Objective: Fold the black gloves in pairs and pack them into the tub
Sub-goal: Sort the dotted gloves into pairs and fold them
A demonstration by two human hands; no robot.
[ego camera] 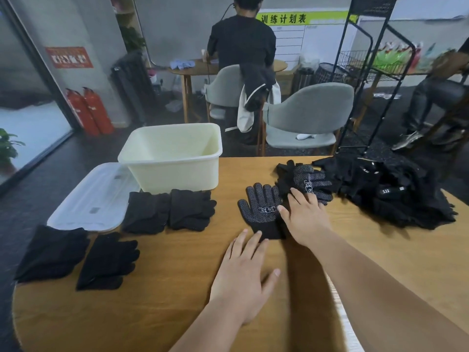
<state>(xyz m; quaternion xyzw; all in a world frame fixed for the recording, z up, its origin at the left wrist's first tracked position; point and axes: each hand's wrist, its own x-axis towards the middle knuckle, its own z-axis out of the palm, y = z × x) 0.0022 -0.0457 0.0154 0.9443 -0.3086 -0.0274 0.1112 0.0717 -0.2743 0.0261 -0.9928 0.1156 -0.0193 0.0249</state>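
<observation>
Black dotted glove (261, 209) flat on desk (177, 262); left hand (243, 275) flat, straight fingertips touching cuff; right hand (302, 217) flat, fingers spread, resting on second glove (313, 180).

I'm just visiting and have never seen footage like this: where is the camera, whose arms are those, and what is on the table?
There is no machine here: a person wears one wide-angle camera on their head, so you look down at their own arms. The left hand lies flat, fingertips at the cuff of a dotted black glove spread on the wooden table. The right hand rests open across that glove, reaching a second dotted glove. Neither grips anything. A heap of loose gloves lies to the right, four folded glove bundles to the left, by a cream tub and a pale lid.
</observation>
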